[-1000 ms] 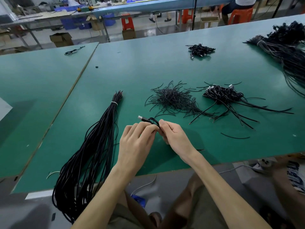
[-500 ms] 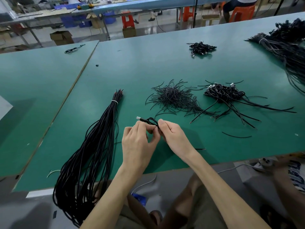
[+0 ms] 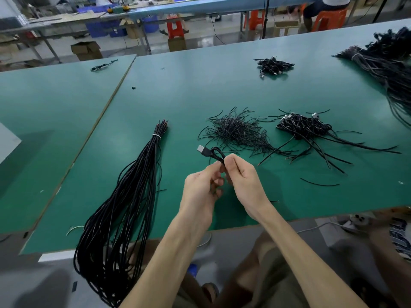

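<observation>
Tabletop (image 3: 200,90): green, wide, filling most of the view; a second green tabletop (image 3: 44,103) butts against its left edge.
Long cable bundle (image 3: 133,185): black, lying at the left of the hands, bound near its far tip by a white tie (image 3: 156,136); its near end spills over the front edge of the tabletop.
Far bundle (image 3: 387,63): a thick dark mass of cables at the right rear corner, running off the right side of the view.
Heap of short wires (image 3: 235,130): thin black strands in a loose tangle, just beyond the hands.
Heap of coiled cables (image 3: 304,127): to the right of the short wires, silver plugs showing at its far side, loose tails trailing right.
Small rear heap (image 3: 272,66): more coiled black cables, well apart from everything else, far back.
Left hand (image 3: 200,192): raised above the near edge of the tabletop, fingers curled, fingertips meeting the right hand at the cable.
Right hand (image 3: 242,178): close against the left, thumb and fingers pinched on the same cable.
USB cable (image 3: 216,153): held between the two hands, above the tabletop; a small black loop stands up from the fingertips, its silver plug (image 3: 201,148) pointing up and left.
Single loose wire (image 3: 320,184): a short black curve lying alone, right of the hands.
</observation>
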Tool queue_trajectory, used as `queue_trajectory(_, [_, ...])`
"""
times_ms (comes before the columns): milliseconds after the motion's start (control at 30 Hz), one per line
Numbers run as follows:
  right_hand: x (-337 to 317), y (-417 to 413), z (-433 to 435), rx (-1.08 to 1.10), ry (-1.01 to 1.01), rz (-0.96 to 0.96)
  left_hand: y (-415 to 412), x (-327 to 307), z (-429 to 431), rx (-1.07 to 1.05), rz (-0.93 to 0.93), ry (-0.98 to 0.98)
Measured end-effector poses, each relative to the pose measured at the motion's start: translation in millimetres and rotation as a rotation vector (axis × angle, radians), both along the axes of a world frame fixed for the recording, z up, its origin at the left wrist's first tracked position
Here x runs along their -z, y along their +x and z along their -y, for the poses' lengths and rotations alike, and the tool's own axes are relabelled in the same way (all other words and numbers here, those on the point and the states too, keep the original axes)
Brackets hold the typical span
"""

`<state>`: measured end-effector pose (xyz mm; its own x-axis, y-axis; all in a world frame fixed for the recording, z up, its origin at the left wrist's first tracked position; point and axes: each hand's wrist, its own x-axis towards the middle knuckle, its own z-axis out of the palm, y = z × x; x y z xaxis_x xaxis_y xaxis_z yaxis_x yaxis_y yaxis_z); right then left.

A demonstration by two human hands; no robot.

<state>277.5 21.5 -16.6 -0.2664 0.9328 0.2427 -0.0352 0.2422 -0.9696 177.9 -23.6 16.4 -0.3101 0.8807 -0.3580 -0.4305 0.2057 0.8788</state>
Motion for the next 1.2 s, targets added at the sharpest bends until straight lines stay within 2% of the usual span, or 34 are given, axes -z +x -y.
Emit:
queue_trajectory(67, [3.9,0.4,-0.7,-0.009,0.012,-0.007,-2.1,-4.9,2.5,0.052,0.144,-0.008])
queue_trajectory(167, [5.8,0.4,-0.9,-0.014,0.045,-0.016,-5.4,-8.5,6.4,0.125,0.237,-0.031])
queue_trajectory(333, [3.2,-2.7,2.0,-0.04,0.081,0.015,-20.7,-7.7,6.4,0.143,0.011,0.033])
queue_trajectory(467, [3.3,0.5,0.6,0.021,0.081,-0.032,-31.2,-3.5,4.9,0.238,0.012,0.054])
queue_trajectory(733, [-1.8,4.5,3.6,0.228,0.196,0.113,-51.7,0.6,2.5,0.452,-0.127,0.178])
queue_trajectory(800, [-1.3,4.8,4.0,0.285,0.238,0.135,-57.4,0.2,-0.3,0.477,-0.187,0.235])
queue_trajectory(933, [0.7,-0.2,8.1,0.358,0.378,0.2,-67.6,1.2,-3.6,0.456,-0.422,0.392])
queue_trajectory(1100, [-0.2,1.9,6.3,0.203,0.2,0.095,-70.1,11.4,-6.2,0.399,-0.757,0.45])
queue_trajectory(1200, [-1.3,4.8,2.7,0.088,0.028,-0.063,-72.7,17.6,-9.2,0.369,-0.897,0.432])
